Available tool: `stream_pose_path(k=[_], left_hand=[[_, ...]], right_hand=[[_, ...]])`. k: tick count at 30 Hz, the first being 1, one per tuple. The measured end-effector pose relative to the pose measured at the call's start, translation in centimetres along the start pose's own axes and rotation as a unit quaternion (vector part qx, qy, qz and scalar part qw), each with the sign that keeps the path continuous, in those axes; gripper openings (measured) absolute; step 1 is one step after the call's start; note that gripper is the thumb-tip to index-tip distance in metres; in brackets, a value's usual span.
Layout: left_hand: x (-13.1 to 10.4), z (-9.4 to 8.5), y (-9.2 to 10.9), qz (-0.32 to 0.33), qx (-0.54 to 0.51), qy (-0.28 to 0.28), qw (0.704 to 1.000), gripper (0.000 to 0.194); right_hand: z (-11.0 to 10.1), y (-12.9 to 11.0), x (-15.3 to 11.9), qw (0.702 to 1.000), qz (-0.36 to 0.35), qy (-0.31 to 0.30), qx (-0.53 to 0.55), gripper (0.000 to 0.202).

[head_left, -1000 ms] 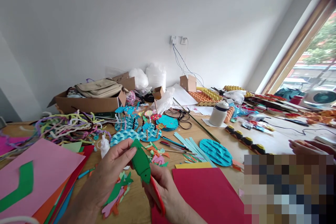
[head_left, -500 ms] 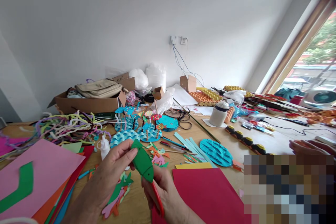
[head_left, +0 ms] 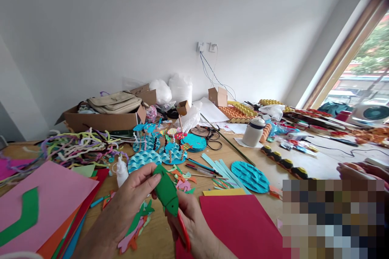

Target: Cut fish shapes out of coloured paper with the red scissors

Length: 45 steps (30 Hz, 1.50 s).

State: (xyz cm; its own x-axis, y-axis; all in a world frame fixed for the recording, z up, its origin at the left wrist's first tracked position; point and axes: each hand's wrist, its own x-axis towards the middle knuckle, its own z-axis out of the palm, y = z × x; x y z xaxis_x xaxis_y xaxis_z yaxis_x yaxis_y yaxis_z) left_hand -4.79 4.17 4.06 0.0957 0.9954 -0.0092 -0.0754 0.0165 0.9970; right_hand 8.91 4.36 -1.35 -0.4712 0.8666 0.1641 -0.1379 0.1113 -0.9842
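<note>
A green paper fish [head_left: 166,192] with a black dot eye and a drawn line is pinched at its upper end between the thumb and fingers of my left hand [head_left: 136,188]. My right hand [head_left: 191,220] is closed round scissors with red handles [head_left: 184,232], just below the fish; their blades are hidden behind the paper. Under my hands lies a small pile of cut paper fish [head_left: 136,226] in green, pink and orange. More coloured scraps [head_left: 184,184] are scattered beyond my right hand.
Pink paper [head_left: 48,206] lies at left, red paper [head_left: 237,222] at right. Behind stand a glue bottle [head_left: 122,172], blue wavy fish models [head_left: 173,153] and a white jar [head_left: 253,132]. Another person's hands [head_left: 361,170] are at the far right.
The green fish has shifted slightly down and right, with my hands still on it and the scissors. The other person's hands have moved a little right.
</note>
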Motion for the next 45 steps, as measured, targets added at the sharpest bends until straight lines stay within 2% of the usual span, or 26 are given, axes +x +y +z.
stream_pose_path(k=[9, 18, 29, 33, 39, 45], left_hand=[[0.0, 0.3, 0.1, 0.017, -0.012, 0.011, 1.0, 0.016], [-0.1, 0.5, 0.5, 0.005, 0.004, 0.02, 1.0, 0.019], [-0.2, -0.1, 0.1, -0.001, 0.011, 0.037, 0.999, 0.02], [-0.2, -0.2, 0.2, 0.008, 0.021, 0.042, 0.999, 0.021], [-0.1, -0.2, -0.1, 0.015, 0.017, 0.08, 0.997, 0.016], [-0.1, -0.1, -0.2, 0.02, 0.027, 0.079, 0.996, 0.014]], right_hand=[[-0.1, 0.4, -0.1, 1.0, 0.011, 0.009, -0.012, 0.043], [-0.1, -1.1, 0.0, 0.998, 0.037, 0.012, -0.057, 0.041], [-0.4, -1.1, -0.2, 0.997, 0.018, 0.006, -0.08, 0.038], [-0.4, -1.1, -0.2, 0.996, 0.022, -0.001, -0.081, 0.036], [-0.3, -1.0, -0.1, 0.996, 0.018, 0.01, -0.092, 0.033], [-0.2, -1.0, -0.3, 0.997, 0.037, -0.005, -0.063, 0.031]])
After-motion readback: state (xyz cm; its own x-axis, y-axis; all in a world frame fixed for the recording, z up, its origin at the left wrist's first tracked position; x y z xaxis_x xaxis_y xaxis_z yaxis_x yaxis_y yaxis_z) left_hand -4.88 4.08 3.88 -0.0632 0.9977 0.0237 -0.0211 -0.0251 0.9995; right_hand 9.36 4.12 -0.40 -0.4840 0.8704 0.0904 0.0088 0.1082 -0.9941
